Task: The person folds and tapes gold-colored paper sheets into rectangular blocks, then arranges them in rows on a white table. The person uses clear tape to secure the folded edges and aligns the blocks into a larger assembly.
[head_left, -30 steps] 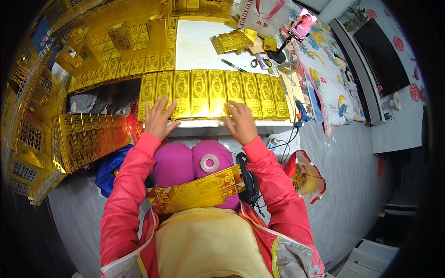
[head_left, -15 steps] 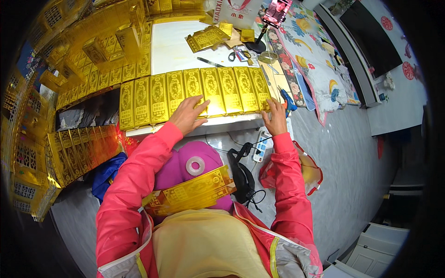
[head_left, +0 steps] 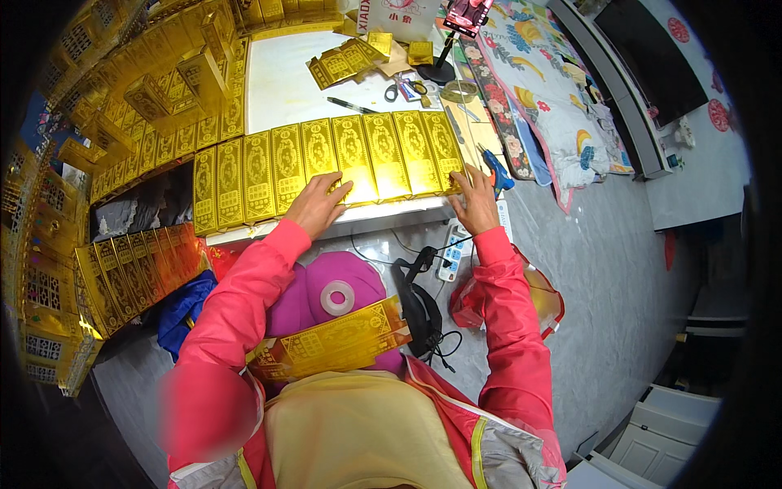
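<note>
As the left hand (head_left: 316, 209) and right hand (head_left: 479, 202) are now resting farther right along the row of gold boxes (head_left: 287, 163) than a second ago, the person is probably straightening that end. The left, fingers spread, is touching the middle boxes' near ends; the right, thumb and fingers apart, is meeting the rightmost box (head_left: 442, 151). Neither is visibly gripping anything. The row is lying on the white table (head_left: 277, 81), just ahead of both.

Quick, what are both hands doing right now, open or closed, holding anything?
Left hand: open, fingers at the gold box row.
Right hand: open, at the row's right end.
</note>
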The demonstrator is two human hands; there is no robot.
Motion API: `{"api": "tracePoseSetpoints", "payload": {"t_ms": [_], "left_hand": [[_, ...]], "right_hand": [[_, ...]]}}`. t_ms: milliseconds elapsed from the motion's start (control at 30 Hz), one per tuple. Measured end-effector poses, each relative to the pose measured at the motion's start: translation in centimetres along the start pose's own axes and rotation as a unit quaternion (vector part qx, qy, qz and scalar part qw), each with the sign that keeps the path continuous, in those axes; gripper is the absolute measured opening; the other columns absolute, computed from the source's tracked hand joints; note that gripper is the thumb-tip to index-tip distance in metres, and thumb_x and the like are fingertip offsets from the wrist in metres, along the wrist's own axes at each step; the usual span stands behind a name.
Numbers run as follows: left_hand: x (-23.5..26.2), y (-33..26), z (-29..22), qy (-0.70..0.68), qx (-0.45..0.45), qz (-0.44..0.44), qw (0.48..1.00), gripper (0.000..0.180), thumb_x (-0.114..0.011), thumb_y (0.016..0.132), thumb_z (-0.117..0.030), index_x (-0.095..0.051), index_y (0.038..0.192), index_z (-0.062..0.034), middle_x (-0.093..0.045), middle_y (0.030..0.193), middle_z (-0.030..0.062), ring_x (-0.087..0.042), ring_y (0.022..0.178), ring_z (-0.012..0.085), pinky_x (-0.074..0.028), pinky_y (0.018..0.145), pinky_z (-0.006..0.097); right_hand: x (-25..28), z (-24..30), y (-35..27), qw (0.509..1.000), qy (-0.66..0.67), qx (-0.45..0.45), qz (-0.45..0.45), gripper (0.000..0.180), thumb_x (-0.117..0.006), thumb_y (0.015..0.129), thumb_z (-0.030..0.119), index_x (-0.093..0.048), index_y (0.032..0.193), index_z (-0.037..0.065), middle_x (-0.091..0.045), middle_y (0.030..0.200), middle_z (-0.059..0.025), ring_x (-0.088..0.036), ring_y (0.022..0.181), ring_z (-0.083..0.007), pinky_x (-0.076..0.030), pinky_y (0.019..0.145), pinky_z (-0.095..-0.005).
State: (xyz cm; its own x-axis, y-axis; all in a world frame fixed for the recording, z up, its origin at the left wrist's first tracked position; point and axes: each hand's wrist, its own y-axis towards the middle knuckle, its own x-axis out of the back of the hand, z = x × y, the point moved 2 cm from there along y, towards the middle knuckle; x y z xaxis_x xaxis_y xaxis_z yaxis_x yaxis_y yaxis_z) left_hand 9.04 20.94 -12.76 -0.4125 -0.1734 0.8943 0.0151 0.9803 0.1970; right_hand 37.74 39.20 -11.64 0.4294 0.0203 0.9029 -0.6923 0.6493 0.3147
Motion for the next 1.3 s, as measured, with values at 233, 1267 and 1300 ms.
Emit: {"api": "tracePoseSetpoints", "payload": {"t_ms": [233, 1267, 1300], "left_hand": [[0.0, 0.0, 0.0, -0.001, 0.002, -0.005, 1.0, 0.046, -0.067, 0.088, -0.02, -0.057, 0.131, -0.01, -0.05, 0.135, 0.0161, -0.047, 0.123, 0.0358, -0.042, 0.103, 0.041], [-0.1, 0.0, -0.5, -0.005, 0.004, -0.043, 0.999, 0.043, -0.067, 0.087, -0.016, -0.058, 0.128, -0.0073, -0.052, 0.13, 0.0164, -0.049, 0.119, 0.0352, -0.044, 0.101, 0.041], [-0.1, 0.0, -0.5, -0.005, 0.005, -0.043, 0.999, 0.042, -0.066, 0.087, -0.016, -0.058, 0.127, -0.007, -0.052, 0.13, 0.0165, -0.049, 0.119, 0.0347, -0.044, 0.101, 0.041]], "right_hand": [[-1.1, 5.1, 1.5, 0.992, 0.037, 0.122, 0.003, 0.041, -0.07, 0.078, 0.012, -0.06, 0.117, 0.009, -0.056, 0.124, -0.0124, -0.051, 0.116, -0.0325, -0.04, 0.099, -0.0424], [-3.5, 6.3, 2.7, 0.988, 0.018, 0.154, 0.024, 0.036, -0.064, 0.078, 0.007, -0.063, 0.114, 0.01, -0.061, 0.116, -0.0075, -0.056, 0.103, -0.0266, -0.046, 0.087, -0.0375], [-3.5, 6.3, 2.7, 0.988, 0.019, 0.154, 0.024, 0.036, -0.064, 0.078, 0.007, -0.063, 0.114, 0.01, -0.061, 0.116, -0.0075, -0.056, 0.103, -0.0266, -0.046, 0.087, -0.0376]]}}
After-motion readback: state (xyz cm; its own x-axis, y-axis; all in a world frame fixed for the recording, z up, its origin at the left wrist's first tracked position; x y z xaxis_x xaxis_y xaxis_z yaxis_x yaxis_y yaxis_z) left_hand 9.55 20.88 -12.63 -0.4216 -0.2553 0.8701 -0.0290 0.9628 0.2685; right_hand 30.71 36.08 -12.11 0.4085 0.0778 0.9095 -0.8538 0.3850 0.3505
